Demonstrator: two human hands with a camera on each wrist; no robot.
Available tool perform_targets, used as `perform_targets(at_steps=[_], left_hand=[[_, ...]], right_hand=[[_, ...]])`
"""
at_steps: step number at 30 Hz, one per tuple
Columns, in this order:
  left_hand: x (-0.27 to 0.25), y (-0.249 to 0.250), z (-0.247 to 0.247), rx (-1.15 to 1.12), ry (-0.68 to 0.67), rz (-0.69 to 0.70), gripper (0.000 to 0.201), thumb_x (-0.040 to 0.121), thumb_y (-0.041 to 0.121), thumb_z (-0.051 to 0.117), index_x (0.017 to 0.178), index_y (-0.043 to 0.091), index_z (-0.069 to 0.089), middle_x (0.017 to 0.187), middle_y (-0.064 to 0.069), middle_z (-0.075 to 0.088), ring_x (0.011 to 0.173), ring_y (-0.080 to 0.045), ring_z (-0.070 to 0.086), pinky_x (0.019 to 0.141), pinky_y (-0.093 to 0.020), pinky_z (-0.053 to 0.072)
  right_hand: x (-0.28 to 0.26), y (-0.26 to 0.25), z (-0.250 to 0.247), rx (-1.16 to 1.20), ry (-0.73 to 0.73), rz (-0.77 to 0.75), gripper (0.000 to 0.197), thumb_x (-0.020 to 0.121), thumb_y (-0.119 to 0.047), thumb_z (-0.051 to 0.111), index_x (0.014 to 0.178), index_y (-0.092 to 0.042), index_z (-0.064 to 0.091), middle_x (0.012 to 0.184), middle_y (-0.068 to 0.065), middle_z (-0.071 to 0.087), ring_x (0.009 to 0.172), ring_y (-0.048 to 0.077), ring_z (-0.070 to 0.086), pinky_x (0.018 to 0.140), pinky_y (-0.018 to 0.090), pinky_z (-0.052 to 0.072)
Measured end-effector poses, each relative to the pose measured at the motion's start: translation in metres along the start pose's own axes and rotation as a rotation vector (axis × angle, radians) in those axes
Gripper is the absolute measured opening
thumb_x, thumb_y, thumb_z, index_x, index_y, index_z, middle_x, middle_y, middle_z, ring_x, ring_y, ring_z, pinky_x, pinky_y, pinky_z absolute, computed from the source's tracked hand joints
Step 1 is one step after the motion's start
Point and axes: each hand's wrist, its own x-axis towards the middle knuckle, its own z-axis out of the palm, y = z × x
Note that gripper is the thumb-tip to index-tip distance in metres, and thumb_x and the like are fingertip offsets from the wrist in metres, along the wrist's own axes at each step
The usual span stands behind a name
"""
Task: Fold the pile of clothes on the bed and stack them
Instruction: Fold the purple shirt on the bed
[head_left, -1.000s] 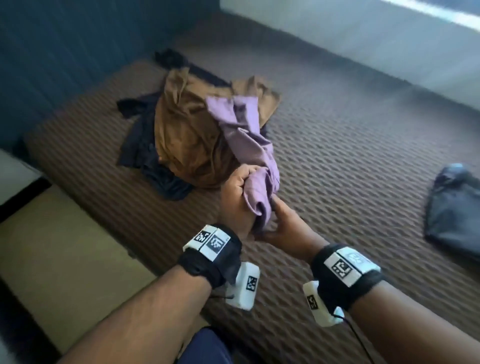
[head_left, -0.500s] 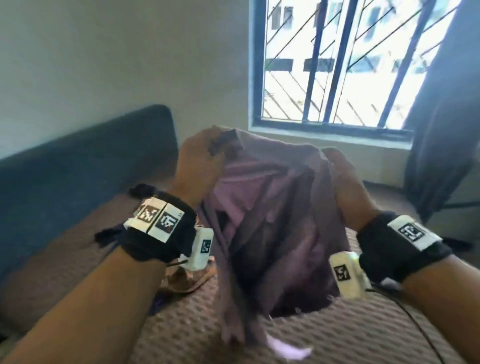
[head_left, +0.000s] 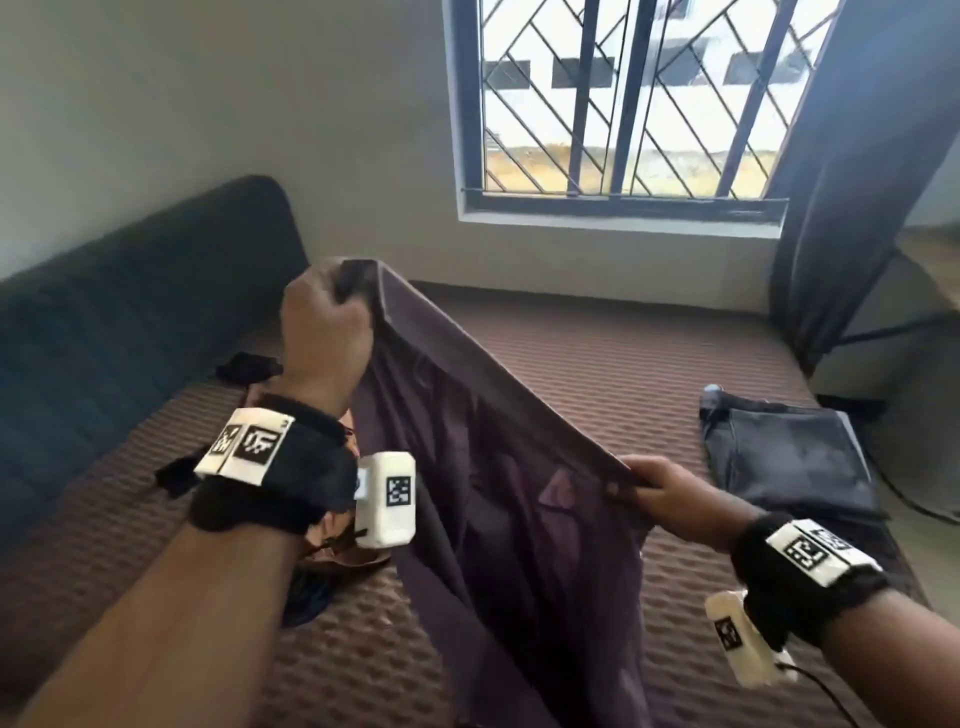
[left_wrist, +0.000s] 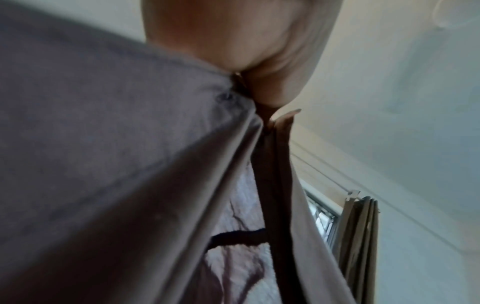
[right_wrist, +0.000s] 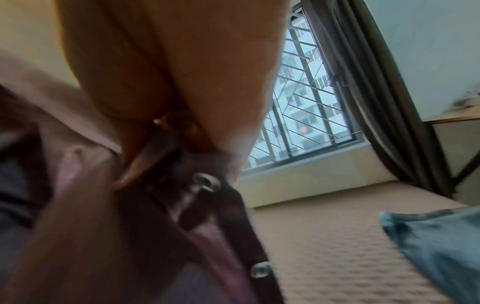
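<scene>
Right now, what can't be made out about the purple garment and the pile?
- Purple garment: lower hem cut off by the head view's bottom edge.
- Pile: mostly hidden behind the left hand and its forearm.
- Right hand: fingers blurred in the right wrist view.

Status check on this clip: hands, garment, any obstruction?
Left hand and right hand both grip the purple garment, stretched between them above the bed. Not yet folded. Nothing in the way.
</scene>
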Motion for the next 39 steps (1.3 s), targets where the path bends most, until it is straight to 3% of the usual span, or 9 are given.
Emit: perform_targets(at_steps=[6, 10, 14, 16, 20, 24, 31, 34, 39], left_hand=[[0.012, -0.074, -0.011, 0.201, -0.109, -0.143, 0.026, 0.084, 0.034, 0.063, 0.085, 0.01, 0.072, 0.076, -0.007, 0.068, 0.075, -0.02, 0.062, 0.072, -0.04, 0.05], [-0.021, -0.095, 0.013, 0.532, -0.166, -0.197, 0.031, 0.086, 0.011, 0.067, 0.116, 0.008, 0.062, 0.112, -0.02, 0.062, 0.105, -0.04, 0.059, 0.09, -0.042, 0.043], [-0.115, -0.051, 0.053, 0.016, -0.598, -0.16, 0.007, 0.084, 0.02, 0.071, 0.091, 0.019, 0.068, 0.078, -0.003, 0.069, 0.073, -0.023, 0.068, 0.071, -0.045, 0.057], [-0.155, -0.021, 0.067, -0.213, -0.807, -0.218, 0.018, 0.08, 0.031, 0.074, 0.096, 0.023, 0.071, 0.087, 0.001, 0.073, 0.076, -0.011, 0.069, 0.073, -0.037, 0.059], [-0.191, -0.007, 0.092, -0.143, -0.702, -0.092, 0.068, 0.066, 0.031, 0.09, 0.12, 0.037, 0.049, 0.116, 0.01, 0.062, 0.1, -0.003, 0.064, 0.083, -0.016, 0.051], [-0.188, -0.008, 0.114, 0.049, -0.48, -0.005, 0.049, 0.079, 0.01, 0.077, 0.114, 0.037, 0.055, 0.104, 0.007, 0.066, 0.09, -0.012, 0.067, 0.076, -0.011, 0.048], [-0.169, 0.024, 0.112, -0.238, -0.397, -0.144, 0.026, 0.09, -0.004, 0.064, 0.094, 0.021, 0.072, 0.092, 0.004, 0.075, 0.091, -0.011, 0.069, 0.087, -0.03, 0.055], [-0.156, 0.044, 0.108, -0.324, -0.427, -0.153, 0.014, 0.093, 0.007, 0.06, 0.095, 0.017, 0.07, 0.098, -0.006, 0.072, 0.096, -0.018, 0.067, 0.09, -0.036, 0.054], [-0.124, 0.074, 0.089, -0.252, -0.433, 0.009, 0.016, 0.095, 0.011, 0.062, 0.093, 0.025, 0.07, 0.093, 0.003, 0.071, 0.09, -0.013, 0.067, 0.079, -0.024, 0.053]], right_hand=[[-0.02, 0.012, 0.003, 0.164, 0.084, 0.141, 0.039, 0.075, -0.052, 0.073, 0.064, -0.016, 0.062, 0.061, -0.002, 0.055, 0.057, 0.013, 0.046, 0.051, 0.026, 0.037], [-0.036, -0.02, -0.005, 0.345, 0.107, 0.114, 0.032, 0.083, -0.033, 0.067, 0.058, -0.014, 0.062, 0.054, -0.002, 0.046, 0.045, 0.006, 0.035, 0.041, 0.018, 0.026], [-0.038, -0.024, 0.006, 0.654, 0.059, 0.105, 0.038, 0.09, -0.028, 0.065, 0.099, 0.008, 0.069, 0.069, 0.005, 0.063, 0.052, 0.008, 0.052, 0.045, 0.017, 0.039], [-0.036, -0.023, 0.012, 0.749, 0.048, 0.115, 0.038, 0.091, -0.025, 0.062, 0.111, 0.007, 0.066, 0.085, 0.009, 0.068, 0.067, 0.013, 0.061, 0.059, 0.022, 0.051], [-0.031, -0.033, 0.014, 0.8, -0.032, 0.08, 0.033, 0.093, -0.019, 0.05, 0.118, -0.009, 0.068, 0.112, 0.013, 0.069, 0.097, 0.022, 0.067, 0.085, 0.036, 0.054], [-0.029, -0.034, 0.008, 0.726, -0.108, 0.056, 0.037, 0.1, -0.01, 0.042, 0.134, -0.008, 0.057, 0.134, 0.016, 0.06, 0.122, 0.025, 0.057, 0.106, 0.046, 0.042], [-0.022, 0.016, -0.02, 0.3, 0.245, -0.076, 0.03, 0.086, -0.01, 0.072, 0.115, -0.016, 0.065, 0.108, 0.004, 0.068, 0.096, 0.017, 0.066, 0.084, 0.029, 0.056], [-0.014, 0.043, -0.011, 0.042, 0.042, -0.094, 0.063, 0.076, -0.024, 0.083, 0.133, -0.031, 0.054, 0.128, -0.017, 0.053, 0.115, -0.012, 0.048, 0.096, 0.012, 0.045], [0.013, 0.07, 0.033, 0.161, 0.009, -0.169, 0.027, 0.083, -0.015, 0.077, 0.11, -0.011, 0.071, 0.117, -0.004, 0.067, 0.107, -0.013, 0.056, 0.091, 0.005, 0.035]])
